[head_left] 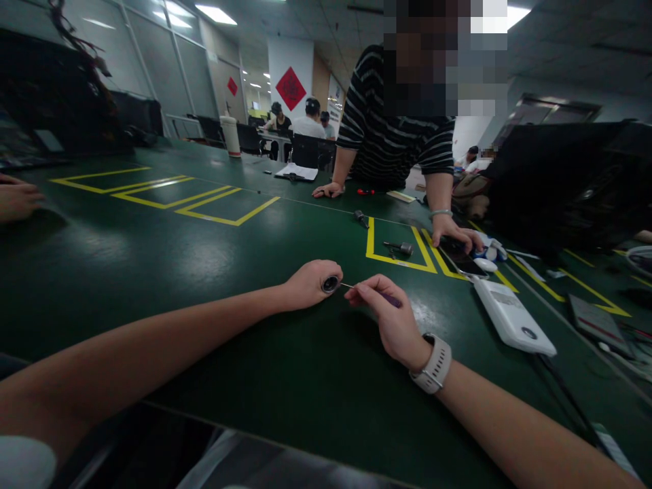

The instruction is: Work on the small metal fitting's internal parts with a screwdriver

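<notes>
1. The left hand [312,284] is closed around a dark cylindrical part [331,284], whose round, ringed end faces out past the fingers.
2. The right hand [394,319] grasps a slim tool with a purple handle [391,299]; its thin metal shaft [348,285] points at the ringed end. Whether the tip touches the part is too small to tell.
3. Both hands are close together over the near middle of the green table [204,265]; a pale watch [432,363] circles the right wrist.
4. Just beyond, a dark piece with a thin shaft [405,249] lies inside a yellow tape outline [402,262], and a smaller dark piece [360,218] lies by its far left corner.
5. To the right, a co-worker's hand [453,233] rests on a dark-screened phone [458,258], near a white device [512,316].
6. Farther back are a red-handled tool [365,192], a clipboard [297,172] and a white bottle [231,136].
</notes>
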Demonstrator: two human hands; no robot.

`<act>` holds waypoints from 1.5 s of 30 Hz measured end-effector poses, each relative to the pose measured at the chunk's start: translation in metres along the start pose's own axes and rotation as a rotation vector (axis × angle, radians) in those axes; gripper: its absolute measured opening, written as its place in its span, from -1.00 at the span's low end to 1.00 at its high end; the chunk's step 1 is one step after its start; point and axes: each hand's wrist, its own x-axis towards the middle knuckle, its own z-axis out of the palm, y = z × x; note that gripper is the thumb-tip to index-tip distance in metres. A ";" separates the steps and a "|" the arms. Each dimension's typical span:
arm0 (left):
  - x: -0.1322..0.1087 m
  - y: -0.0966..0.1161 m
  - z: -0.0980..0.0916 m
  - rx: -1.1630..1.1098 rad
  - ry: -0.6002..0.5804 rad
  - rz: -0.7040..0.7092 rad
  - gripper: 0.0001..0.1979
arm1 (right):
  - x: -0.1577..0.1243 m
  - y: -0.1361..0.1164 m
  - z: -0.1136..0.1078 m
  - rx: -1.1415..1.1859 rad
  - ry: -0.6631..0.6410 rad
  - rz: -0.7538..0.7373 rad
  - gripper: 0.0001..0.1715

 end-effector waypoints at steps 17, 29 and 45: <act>0.000 -0.002 0.001 0.020 -0.028 0.040 -0.93 | 0.006 0.003 -0.001 0.222 0.002 0.134 -0.88; 0.000 0.002 0.001 0.147 -0.090 0.020 -0.92 | 0.007 0.002 -0.004 0.094 0.013 0.119 -0.87; 0.002 -0.001 0.001 0.087 -0.111 -0.035 -0.93 | 0.011 0.003 -0.008 0.227 0.069 0.165 -0.87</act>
